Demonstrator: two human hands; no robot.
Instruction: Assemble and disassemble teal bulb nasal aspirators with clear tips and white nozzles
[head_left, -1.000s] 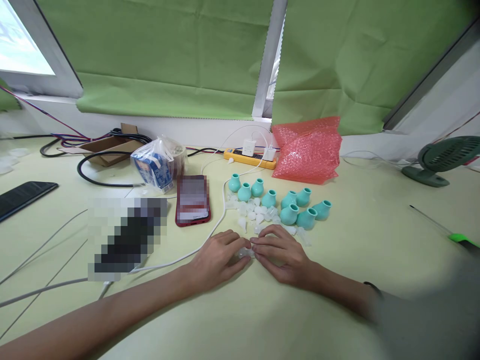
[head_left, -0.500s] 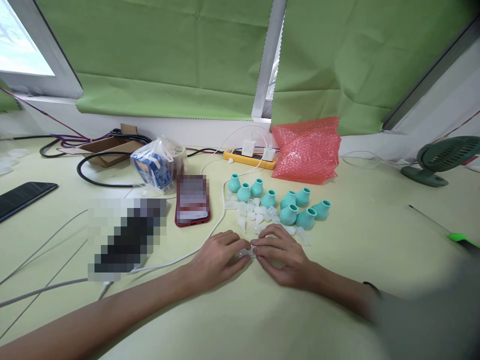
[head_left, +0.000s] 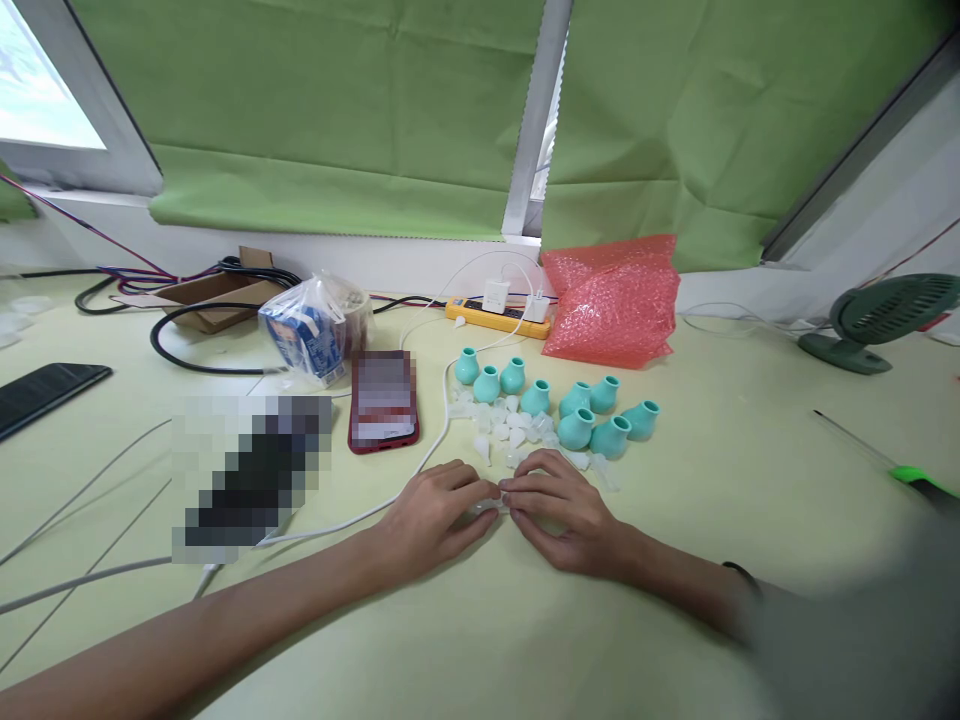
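My left hand (head_left: 435,515) and my right hand (head_left: 559,510) rest on the pale yellow table, fingertips meeting. Between them they pinch a small clear plastic piece (head_left: 487,506); both hands have their fingers closed on it. Just beyond the hands lies a scatter of several small clear plastic pieces (head_left: 510,430). Behind that stand several teal bulb-shaped rubber parts (head_left: 577,428), some upright and some tipped on their sides.
A red phone (head_left: 384,402) lies left of the pieces, a white cable (head_left: 420,465) running past it. Farther back are a yellow power strip (head_left: 499,315), pink bubble wrap (head_left: 611,300), a plastic bag with a blue carton (head_left: 311,330), a green fan (head_left: 881,320), and a green-handled tool (head_left: 915,478).
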